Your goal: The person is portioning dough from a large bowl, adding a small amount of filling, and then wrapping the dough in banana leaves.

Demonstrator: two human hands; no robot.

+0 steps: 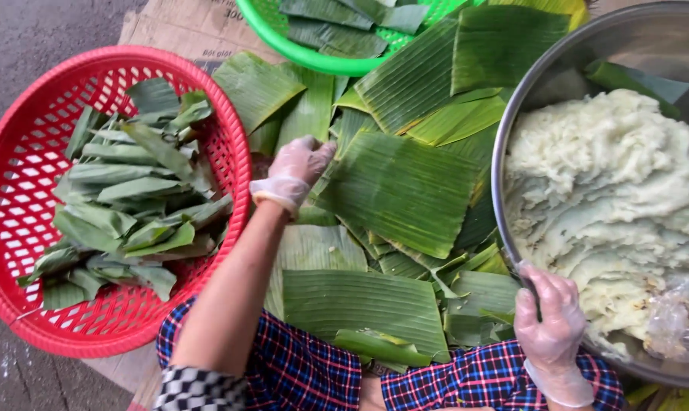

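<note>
My left hand (299,169), in a clear plastic glove, reaches forward and pinches the left edge of a large banana leaf piece (401,190) lying on top of a heap of cut leaves. Also gloved, my right hand (551,320) grips the near rim of a big steel bowl (512,114) at the right. The bowl holds a mound of pale sticky dough (618,198). Another flat leaf piece (360,304) rests over my lap on checked blue and red cloth.
A red plastic basket (230,160) at the left holds several folded leaf parcels (127,198). A green basket (283,38) with leaf strips sits at the top. Cardboard lies under the leaves on grey ground. A crumpled plastic bag (679,320) sits in the bowl.
</note>
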